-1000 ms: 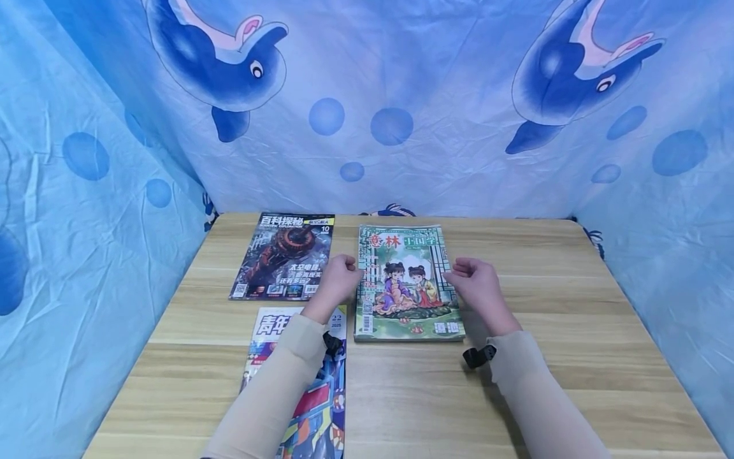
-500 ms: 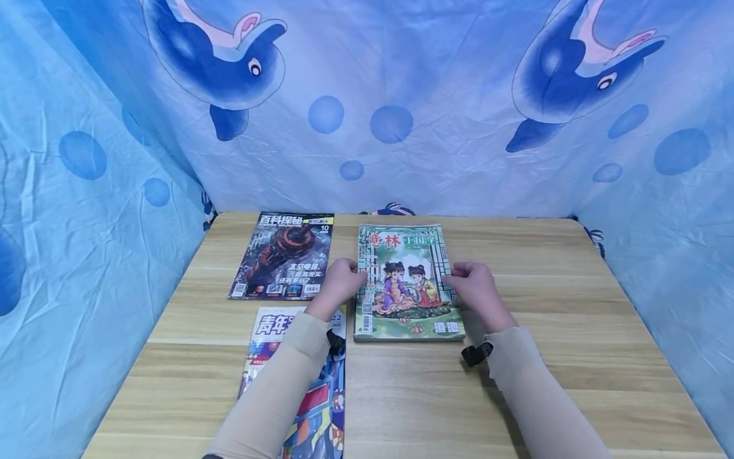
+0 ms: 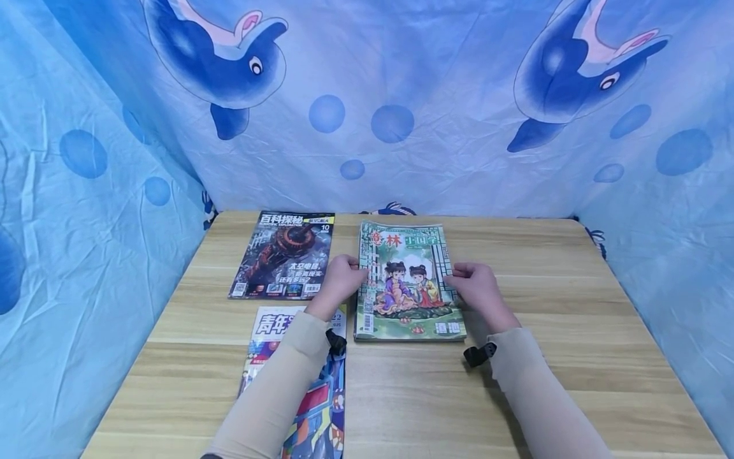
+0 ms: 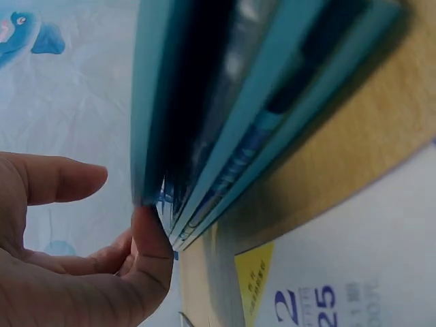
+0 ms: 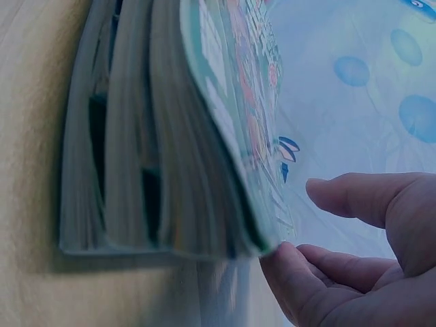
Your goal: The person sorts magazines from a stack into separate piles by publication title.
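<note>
A magazine [image 3: 410, 287] with a green cover and two cartoon children tops a small stack at the middle of the table. At its left edge is my left hand [image 3: 343, 284]; in the left wrist view its bent finger [image 4: 151, 235] hooks under the top magazine, beside a dark gap, with the thumb apart. My right hand [image 3: 476, 287] is at the opposite edge. Seen from the right wrist, a fingertip [image 5: 281, 262] touches the cover's edge while the thumb is held off it. Page edges of the magazines underneath [image 5: 116, 170] show there.
A dark magazine [image 3: 283, 255] lies at the back left of the wooden table [image 3: 550, 268]. Nearer, another magazine [image 3: 272, 325] is partly covered by my left sleeve. Blue dolphin-print cloth [image 3: 367, 76] hangs behind and at both sides.
My left hand has moved slightly right, onto the edge of the top magazine. My right hand has closed in a little. The top magazine's left side has risen slightly.
</note>
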`<state>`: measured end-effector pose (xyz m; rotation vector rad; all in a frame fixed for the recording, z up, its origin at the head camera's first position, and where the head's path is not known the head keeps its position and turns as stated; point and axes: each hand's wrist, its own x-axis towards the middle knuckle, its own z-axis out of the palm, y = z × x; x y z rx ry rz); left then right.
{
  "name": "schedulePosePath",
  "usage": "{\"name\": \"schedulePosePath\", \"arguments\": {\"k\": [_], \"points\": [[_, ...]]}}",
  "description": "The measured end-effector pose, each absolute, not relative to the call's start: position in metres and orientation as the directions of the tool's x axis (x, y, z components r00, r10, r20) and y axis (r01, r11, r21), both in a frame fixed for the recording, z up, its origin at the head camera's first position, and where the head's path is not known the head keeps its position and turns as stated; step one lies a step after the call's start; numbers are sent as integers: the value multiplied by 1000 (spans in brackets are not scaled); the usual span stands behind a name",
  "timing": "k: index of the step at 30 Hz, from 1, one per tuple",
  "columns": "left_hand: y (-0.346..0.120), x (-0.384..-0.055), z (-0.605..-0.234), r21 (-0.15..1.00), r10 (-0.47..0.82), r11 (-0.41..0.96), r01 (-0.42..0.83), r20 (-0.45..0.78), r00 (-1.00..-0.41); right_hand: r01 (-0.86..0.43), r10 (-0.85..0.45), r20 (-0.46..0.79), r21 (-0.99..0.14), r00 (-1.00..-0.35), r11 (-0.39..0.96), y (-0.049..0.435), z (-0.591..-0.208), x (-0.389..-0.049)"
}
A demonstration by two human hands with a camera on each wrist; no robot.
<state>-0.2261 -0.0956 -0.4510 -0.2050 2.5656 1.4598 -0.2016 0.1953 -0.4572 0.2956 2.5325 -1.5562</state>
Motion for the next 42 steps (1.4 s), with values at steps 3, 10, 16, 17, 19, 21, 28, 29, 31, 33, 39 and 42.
{"name": "schedulePosePath", "arguments": {"k": [3, 10, 16, 17, 19, 21, 28, 29, 31, 33, 39, 42], "points": [[-95, -225, -452, 851, 8, 483, -205, -239, -971, 249, 82, -238, -864, -968, 438, 197, -458, -202], [-93, -219, -450, 873, 130, 445, -199, -283, -950, 269, 87, -258, -864, -962, 424, 198, -458, -203], [-90, -215, -447, 904, 147, 360, -228, -297, -944, 271, 79, -263, -860, -962, 433, 199, -458, -202], [-90, -214, -447, 908, 147, 347, -234, -299, -943, 272, 75, -266, -859, -961, 434, 199, -459, -203], [-90, -212, -446, 911, 136, 334, -243, -302, -944, 267, 57, -270, -855, -961, 445, 201, -460, -203], [-89, -209, -444, 915, 126, 318, -248, -300, -946, 266, 40, -279, -849, -959, 457, 202, -460, -202], [-83, -199, -430, 951, 133, 211, -228, -259, -957, 240, -49, -297, -848, -954, 472, 214, -456, -200], [-82, -198, -429, 954, 139, 193, -229, -257, -956, 241, -64, -302, -855, -951, 459, 217, -456, -200], [-80, -196, -427, 958, 143, 169, -233, -258, -955, 247, -98, -318, -867, -943, 433, 224, -453, -199], [-78, -195, -425, 961, 144, 144, -235, -256, -956, 252, -126, -331, -872, -935, 419, 231, -451, -198], [-64, -193, -423, 971, 163, 74, -229, -238, -957, 273, -158, -340, -901, -927, 337, 249, -445, -197], [-52, -194, -423, 969, 183, 61, -240, -248, -951, 290, -142, -338, -915, -930, 280, 257, -443, -193]]}}
